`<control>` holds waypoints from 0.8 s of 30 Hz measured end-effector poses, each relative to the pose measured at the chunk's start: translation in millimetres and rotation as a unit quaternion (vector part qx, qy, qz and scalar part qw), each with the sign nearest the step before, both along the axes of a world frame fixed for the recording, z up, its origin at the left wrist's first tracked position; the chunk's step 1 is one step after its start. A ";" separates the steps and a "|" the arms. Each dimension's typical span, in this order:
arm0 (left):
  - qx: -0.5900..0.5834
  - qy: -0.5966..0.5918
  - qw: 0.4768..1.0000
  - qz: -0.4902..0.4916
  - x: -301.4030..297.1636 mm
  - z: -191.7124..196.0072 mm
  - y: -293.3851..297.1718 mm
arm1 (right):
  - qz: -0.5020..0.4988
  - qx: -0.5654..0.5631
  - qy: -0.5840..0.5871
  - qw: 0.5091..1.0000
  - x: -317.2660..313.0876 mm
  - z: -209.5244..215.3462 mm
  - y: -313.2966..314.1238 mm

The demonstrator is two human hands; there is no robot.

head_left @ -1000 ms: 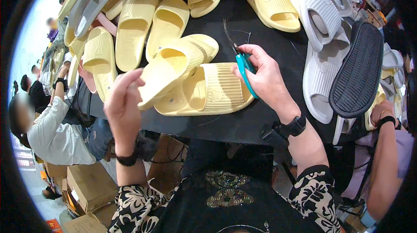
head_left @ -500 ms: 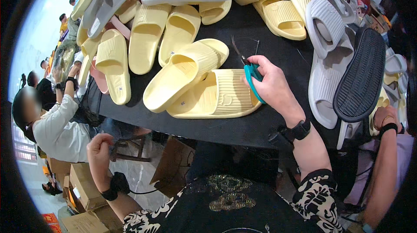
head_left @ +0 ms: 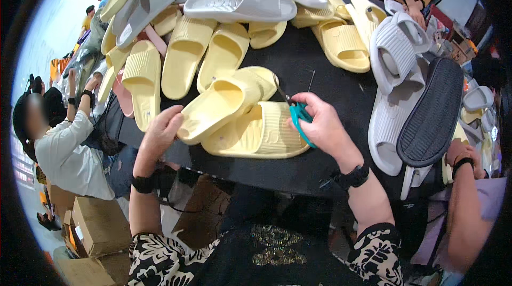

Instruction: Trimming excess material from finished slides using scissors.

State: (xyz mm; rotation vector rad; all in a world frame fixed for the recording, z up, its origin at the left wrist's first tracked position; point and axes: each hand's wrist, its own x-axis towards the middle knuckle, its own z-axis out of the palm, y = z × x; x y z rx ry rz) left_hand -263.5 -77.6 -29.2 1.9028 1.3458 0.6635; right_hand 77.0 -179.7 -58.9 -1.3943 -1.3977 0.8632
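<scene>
Yellow foam slide lying tilted across a second yellow slide, both near the front edge of the black table, at about six o'clock from the heap of sandals. Left hand curled on the heel end of the upper slide at its eight o'clock, fingers closed over the rim, thumb underneath as far as can be told. Right hand at three o'clock of the pair, clamped around teal-handled scissors, dark blades aimed toward eleven o'clock at the toe of the upper slide; blades look nearly together, though too small to tell for certain.

Probably trimming stray flash from the edge: best done by keeping the heel pinned firmly with the left hand, bringing only the blade tips to the edge, snipping in short bites, turning the slide rather than the wrist.

Further out, more yellow slides at eleven o'clock, grey slides at twelve, white ribbed slides and one dark sole at two to three o'clock. Cardboard boxes at seven o'clock below the table; another person's white sleeve at nine.
</scene>
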 end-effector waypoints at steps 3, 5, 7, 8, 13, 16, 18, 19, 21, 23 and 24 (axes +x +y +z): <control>-0.092 -0.079 0.991 -0.062 21.1 -4.3 -1.5 | -0.013 -0.011 -0.002 1.000 -2.6 -2.6 -2.2; -0.141 -0.103 0.983 -0.055 33.8 3.5 -10.9 | -0.012 -0.025 0.046 0.999 -3.5 -1.1 -3.9; -0.209 -0.207 0.955 -0.047 34.7 1.9 -11.9 | -0.024 -0.015 0.029 0.999 -2.3 0.1 -5.2; -0.227 -0.276 0.933 -0.038 33.5 -3.9 -11.1 | -0.033 -0.011 0.014 0.999 -1.6 -0.3 -5.0; -0.200 -0.412 0.888 -0.052 32.9 27.2 -32.2 | -0.066 -0.002 0.000 0.998 4.6 7.2 -2.3; -0.160 -0.467 0.870 -0.008 16.7 23.8 -35.4 | -0.077 0.020 0.065 0.995 6.4 8.7 0.8; -0.122 -0.526 0.842 0.016 11.3 19.5 -33.9 | -0.105 0.030 0.121 0.987 6.6 13.7 0.8; -0.127 -0.501 0.856 0.024 -1.9 10.0 -29.7 | -0.121 0.026 0.111 0.986 6.9 17.9 -1.2; -0.131 -0.532 0.836 0.021 -4.4 -3.1 -25.2 | -0.147 0.036 0.118 0.981 9.4 16.2 -0.9; -0.132 -0.531 0.835 0.053 3.5 -4.4 -29.6 | -0.163 0.019 0.146 0.976 8.3 19.1 -0.6; -0.130 -0.532 0.834 0.058 4.3 -9.8 -31.5 | -0.158 0.017 0.145 0.977 5.8 20.7 -1.3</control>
